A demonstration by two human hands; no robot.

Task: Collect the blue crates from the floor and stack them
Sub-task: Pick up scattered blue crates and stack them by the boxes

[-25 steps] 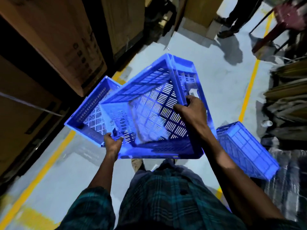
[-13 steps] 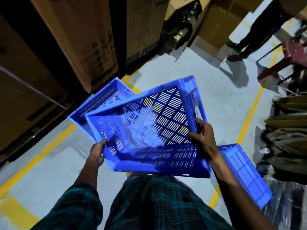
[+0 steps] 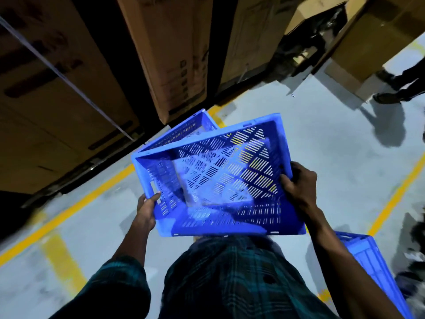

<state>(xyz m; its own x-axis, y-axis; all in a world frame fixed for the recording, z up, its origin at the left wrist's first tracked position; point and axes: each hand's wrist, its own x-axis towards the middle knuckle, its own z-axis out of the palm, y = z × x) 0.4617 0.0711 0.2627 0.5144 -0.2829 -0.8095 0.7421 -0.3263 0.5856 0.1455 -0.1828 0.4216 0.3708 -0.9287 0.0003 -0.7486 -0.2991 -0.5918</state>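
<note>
We grip the held crate (image 3: pixel 220 180) by both ends — left hand (image 3: pixel 147 208), right hand (image 3: pixel 296 187). The floor crate (image 3: pixel 184 130) ahead awaits stacking — another crate (image 3: pixel 368 263) remains uncollected.

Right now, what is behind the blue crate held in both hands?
Behind the held crate a second blue crate sits on the floor; only its far rim and slotted wall show. The held crate covers the rest, so its contents cannot be seen.
</note>
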